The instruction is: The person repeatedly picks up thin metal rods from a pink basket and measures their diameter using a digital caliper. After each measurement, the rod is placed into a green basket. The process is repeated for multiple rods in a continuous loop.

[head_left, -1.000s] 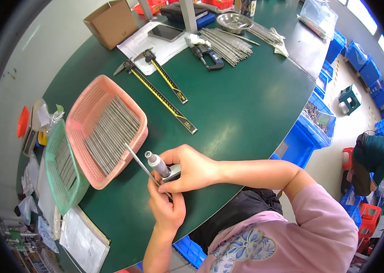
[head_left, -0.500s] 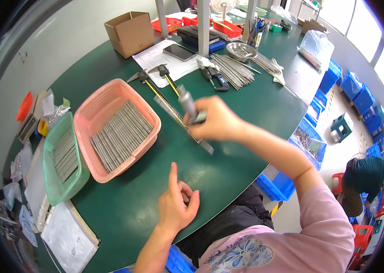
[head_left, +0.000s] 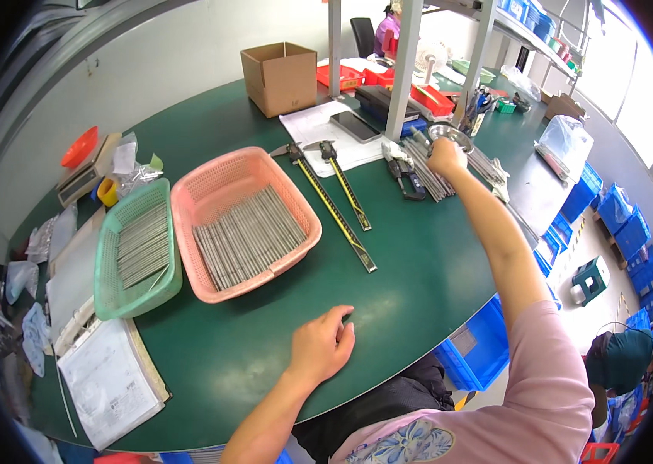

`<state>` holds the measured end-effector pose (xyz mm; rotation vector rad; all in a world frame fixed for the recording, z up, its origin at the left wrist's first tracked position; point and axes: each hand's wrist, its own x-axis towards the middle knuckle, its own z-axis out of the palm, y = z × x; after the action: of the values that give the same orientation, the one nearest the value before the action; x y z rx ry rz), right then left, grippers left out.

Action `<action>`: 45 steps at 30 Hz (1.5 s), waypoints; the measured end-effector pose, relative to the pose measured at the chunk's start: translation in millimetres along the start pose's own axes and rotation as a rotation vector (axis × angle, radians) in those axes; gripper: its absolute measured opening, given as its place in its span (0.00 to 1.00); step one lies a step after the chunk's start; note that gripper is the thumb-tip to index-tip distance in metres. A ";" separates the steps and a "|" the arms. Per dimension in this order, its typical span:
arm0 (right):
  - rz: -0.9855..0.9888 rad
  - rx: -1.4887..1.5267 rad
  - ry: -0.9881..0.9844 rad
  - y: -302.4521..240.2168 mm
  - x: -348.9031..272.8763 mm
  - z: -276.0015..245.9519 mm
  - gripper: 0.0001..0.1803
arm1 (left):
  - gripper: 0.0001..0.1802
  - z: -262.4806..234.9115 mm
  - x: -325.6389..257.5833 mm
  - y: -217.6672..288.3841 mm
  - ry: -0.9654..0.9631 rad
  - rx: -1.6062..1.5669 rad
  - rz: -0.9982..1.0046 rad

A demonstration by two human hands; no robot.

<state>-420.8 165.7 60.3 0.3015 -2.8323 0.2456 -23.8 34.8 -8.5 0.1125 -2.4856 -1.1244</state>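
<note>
At the far right of the table, my right hand (head_left: 447,157) is closed beside a steel bowl (head_left: 451,136), above a bundle of thin metal rods (head_left: 436,185). A silver barrel, apparently of a micrometer (head_left: 421,138), shows at its fingers; the rest is hidden. My left hand (head_left: 322,346) rests near the front edge, empty, fingers loosely bent and the index stretched out. Another micrometer (head_left: 404,172) lies left of the rods. Two calipers (head_left: 332,206) lie beside the pink basket (head_left: 181,203), which holds a row of metal rods (head_left: 249,236).
Left of the pink basket stands a green basket (head_left: 103,290) with more rods. An open binder (head_left: 114,383) lies at the near left. Farther back are a cardboard box (head_left: 280,81), a phone (head_left: 355,126) on papers, and a grey post (head_left: 404,73). Blue crates (head_left: 477,348) stand below the right edge.
My right hand has moved from above the calipers to the far right with the silver-barrelled tool. My left index finger has swung from pointing away to pointing right. The view has shifted.
</note>
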 end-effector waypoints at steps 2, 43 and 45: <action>-0.116 0.048 -0.012 -2.6 0.0 -16.9 0.15 | 0.11 -0.2 6.0 -2.1 0.021 -0.022 0.037; -0.075 1.996 -1.734 -73.8 -242.1 7.5 0.14 | 0.14 -130.2 173.6 -127.8 0.145 0.572 -0.361; -0.101 1.993 -1.729 -74.9 -242.2 2.7 0.14 | 0.17 -144.3 170.6 -146.7 0.248 0.403 -0.316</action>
<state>-177.1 136.7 -3.2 -0.4959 0.6027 -1.5084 -136.1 -205.3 25.6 0.7341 -2.4822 -0.6499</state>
